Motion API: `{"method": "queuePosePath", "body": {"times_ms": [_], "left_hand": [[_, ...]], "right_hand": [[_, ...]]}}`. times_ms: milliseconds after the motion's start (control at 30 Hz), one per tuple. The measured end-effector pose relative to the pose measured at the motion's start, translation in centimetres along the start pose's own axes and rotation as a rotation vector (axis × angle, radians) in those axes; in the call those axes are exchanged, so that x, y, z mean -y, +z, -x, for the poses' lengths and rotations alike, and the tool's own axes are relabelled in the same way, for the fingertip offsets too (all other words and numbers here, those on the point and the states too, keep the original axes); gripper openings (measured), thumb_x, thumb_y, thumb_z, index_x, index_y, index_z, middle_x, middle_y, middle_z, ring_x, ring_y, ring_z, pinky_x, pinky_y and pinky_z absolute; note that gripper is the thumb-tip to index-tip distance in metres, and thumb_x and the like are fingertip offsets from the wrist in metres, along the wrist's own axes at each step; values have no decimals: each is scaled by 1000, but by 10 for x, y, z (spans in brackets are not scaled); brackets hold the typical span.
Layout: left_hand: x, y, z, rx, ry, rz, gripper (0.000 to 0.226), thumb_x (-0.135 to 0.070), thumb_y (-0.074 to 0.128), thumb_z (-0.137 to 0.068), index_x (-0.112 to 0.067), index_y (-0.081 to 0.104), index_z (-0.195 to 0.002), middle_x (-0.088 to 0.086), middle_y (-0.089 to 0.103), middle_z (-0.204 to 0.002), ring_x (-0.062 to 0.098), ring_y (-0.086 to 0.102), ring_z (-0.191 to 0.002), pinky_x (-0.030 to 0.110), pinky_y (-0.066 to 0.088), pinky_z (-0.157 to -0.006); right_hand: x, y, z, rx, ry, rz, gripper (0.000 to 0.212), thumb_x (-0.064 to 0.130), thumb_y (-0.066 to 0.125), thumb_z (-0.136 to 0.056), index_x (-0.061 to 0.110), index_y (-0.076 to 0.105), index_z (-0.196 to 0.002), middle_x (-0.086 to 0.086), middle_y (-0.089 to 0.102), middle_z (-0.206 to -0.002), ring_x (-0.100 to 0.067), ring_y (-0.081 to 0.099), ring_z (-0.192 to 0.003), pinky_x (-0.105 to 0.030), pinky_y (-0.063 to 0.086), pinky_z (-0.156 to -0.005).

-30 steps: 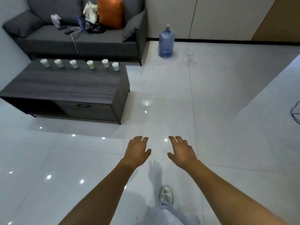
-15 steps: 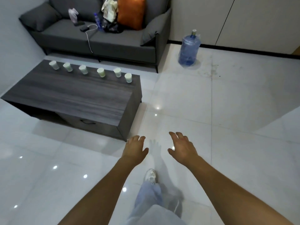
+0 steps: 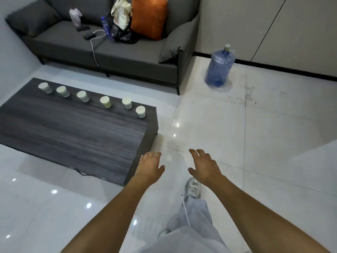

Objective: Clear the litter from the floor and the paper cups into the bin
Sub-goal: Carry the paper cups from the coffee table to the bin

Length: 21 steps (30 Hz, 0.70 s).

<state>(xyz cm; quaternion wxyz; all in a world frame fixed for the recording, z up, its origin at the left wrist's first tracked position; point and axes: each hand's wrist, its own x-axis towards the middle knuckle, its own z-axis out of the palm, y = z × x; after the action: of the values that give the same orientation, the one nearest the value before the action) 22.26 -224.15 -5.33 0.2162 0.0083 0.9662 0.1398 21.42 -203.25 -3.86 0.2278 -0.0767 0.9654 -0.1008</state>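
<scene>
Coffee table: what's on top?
Six paper cups in a row along the far edge of the coffee table. Their contents can't be seen.

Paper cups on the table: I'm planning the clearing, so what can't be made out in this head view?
- Paper cups: whether they hold anything; too small, seen at an angle.
- Bin: none shows inside the frame's edges.
- Dark specks on the floor by the water jug: too small to tell litter from stains.
- Both hands hold nothing.

Both arms reach forward, left hand [image 3: 150, 166] and right hand [image 3: 204, 166] relaxed and holding nothing. Ahead-left of the left hand, six paper cups [image 3: 105, 101] line the dark coffee table's [image 3: 73, 136] far edge.
</scene>
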Motion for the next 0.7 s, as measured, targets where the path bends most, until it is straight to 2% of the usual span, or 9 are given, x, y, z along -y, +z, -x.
{"method": "queuePosePath", "body": {"times_ms": [367,700], "left_hand": [[-29,-92,-212,-30,-152,118,55,-34,49,-94,-14,34,-143,7,39,-144,26,30,-135,38,20,-116],[8,-143,-345,-19,-347,213,47,-29,50,-92,-18,42,-137,7,46,-136,27,36,-130,39,25,-113]], "right_hand": [[-51,-133,-243,29,-113,59,69,37,55,-92,23,19,-150,-9,28,-150,-30,40,-126,-40,44,-95],[8,-191,-434,104,-334,153,65,35,55,-92,21,24,-147,-9,33,-146,-32,42,-124,-41,44,-94]]}}
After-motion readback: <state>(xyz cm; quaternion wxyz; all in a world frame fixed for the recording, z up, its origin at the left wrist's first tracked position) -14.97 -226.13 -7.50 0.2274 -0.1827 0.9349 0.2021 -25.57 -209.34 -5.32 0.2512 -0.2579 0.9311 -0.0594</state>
